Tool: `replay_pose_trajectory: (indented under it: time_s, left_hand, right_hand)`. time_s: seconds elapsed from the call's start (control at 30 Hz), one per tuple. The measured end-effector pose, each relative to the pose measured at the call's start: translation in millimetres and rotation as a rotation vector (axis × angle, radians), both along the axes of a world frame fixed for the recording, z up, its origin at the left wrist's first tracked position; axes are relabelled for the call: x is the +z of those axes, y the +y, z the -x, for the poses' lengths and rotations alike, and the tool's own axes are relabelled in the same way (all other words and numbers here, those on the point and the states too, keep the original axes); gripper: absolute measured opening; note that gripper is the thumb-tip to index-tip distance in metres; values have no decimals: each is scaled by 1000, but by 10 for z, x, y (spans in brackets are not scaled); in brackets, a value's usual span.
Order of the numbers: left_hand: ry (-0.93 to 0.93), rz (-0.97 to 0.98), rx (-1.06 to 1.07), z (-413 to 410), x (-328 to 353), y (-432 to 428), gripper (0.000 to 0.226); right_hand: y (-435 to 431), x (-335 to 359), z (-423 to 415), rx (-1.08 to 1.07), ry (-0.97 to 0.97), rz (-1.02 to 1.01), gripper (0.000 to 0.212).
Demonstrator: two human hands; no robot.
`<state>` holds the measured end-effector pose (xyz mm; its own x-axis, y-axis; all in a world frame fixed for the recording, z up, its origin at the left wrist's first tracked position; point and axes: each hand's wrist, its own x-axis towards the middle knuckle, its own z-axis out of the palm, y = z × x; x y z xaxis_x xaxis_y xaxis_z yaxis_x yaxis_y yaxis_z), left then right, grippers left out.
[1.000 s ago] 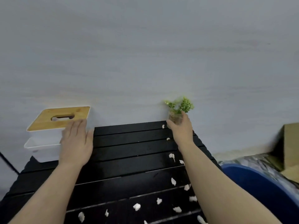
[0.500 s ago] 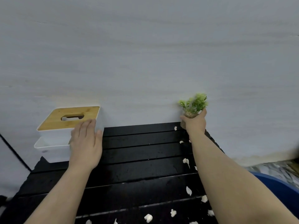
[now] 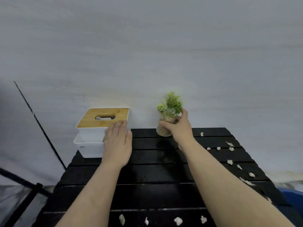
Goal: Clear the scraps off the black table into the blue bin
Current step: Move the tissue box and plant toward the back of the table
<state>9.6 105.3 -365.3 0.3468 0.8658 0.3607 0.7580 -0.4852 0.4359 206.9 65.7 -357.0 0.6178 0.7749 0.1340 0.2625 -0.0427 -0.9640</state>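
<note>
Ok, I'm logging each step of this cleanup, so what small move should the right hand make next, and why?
Probably set the small potted plant down at the table's far edge and let go. The right hand grips the plant, tilted, at that edge, so it can't gather anything yet, while white scraps lie along the right side and front. The left hand rests flat against the tissue box.

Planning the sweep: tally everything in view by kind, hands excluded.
Scraps: about 14, some blurred
Tissue box: 1
Tray: 1
Plant: 1
Table: 1
Bin: 1
Total: about 19
</note>
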Motion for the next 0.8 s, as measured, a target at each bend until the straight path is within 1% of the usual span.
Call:
replay_pose_trajectory:
  time_s: [0.07,0.13,0.27,0.3,0.4,0.43,0.5,0.57,0.6,0.67,0.7,0.8]
  left_hand:
    - [22,-10,-12,14,5,20,68]
    - [47,-33,-21,28,-11,42,75]
    - [80,-41,-31,32,-18,39,86]
    - [78,-36,-30,32,-11,38,84]
    - [70,39,-37,35,28,55,56]
    - [49,71,-57,48,44,61,52]
    - [-21,153,-106,111,93,51,51]
    - [-104,190,-114,221,164,-36,51]
    - [-145,178,-96,290,202,-135,50]
    - [-195,156,-66,406,255,-504,45]
    - [-193,175,-72,449,248,-770,44]
    - [-106,334,-163,511,98,-1728,44]
  right_hand:
    - [144,-101,302,93,-4,17,97]
    - [241,-211,521,143,11,32,99]
    - [263,-288,724,146,7,44,99]
    - [254,-286,732,141,16,44,101]
    - [121,-203,711,111,38,42,103]
    - [34,-153,691,104,46,41,100]
    - [-233,-28,654,97,71,32,90]
    - [-609,105,626,87,91,24,72]
    - [-835,173,625,82,79,27,62]
    - [-1364,290,646,92,27,55,41]
    - [-1656,338,676,114,3,76,35]
    - [-2589,405,753,204,-124,153,31]
